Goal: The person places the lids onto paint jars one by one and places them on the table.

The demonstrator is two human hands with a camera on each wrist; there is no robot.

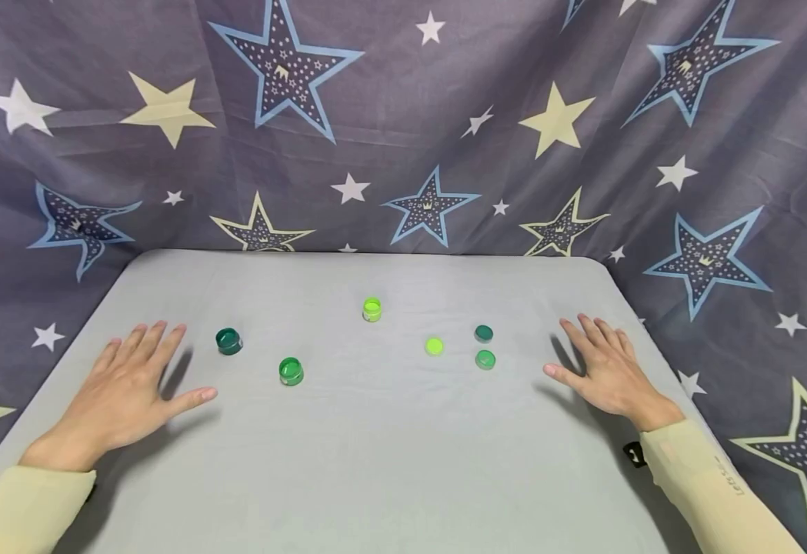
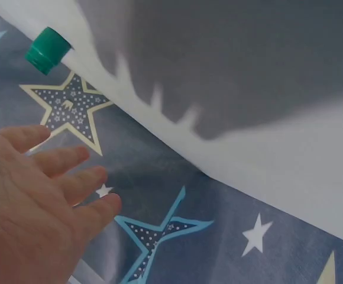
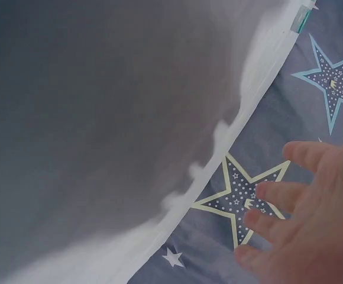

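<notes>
My left hand hovers palm down over the left side of the table with spread fingers, holding nothing. Nearest to it is a dark teal open jar, which also shows as a green jar in the left wrist view. Right of that stands a green open jar, and farther back a lime open jar. My right hand is held over the right side, fingers extended and nothing in them. Left of it lie a dark teal lid, a green lid and a lime lid.
The table has a pale grey cover and rounded far corners. A dark curtain printed with stars hangs behind it and along both sides. A small black object shows beside the right sleeve cuff.
</notes>
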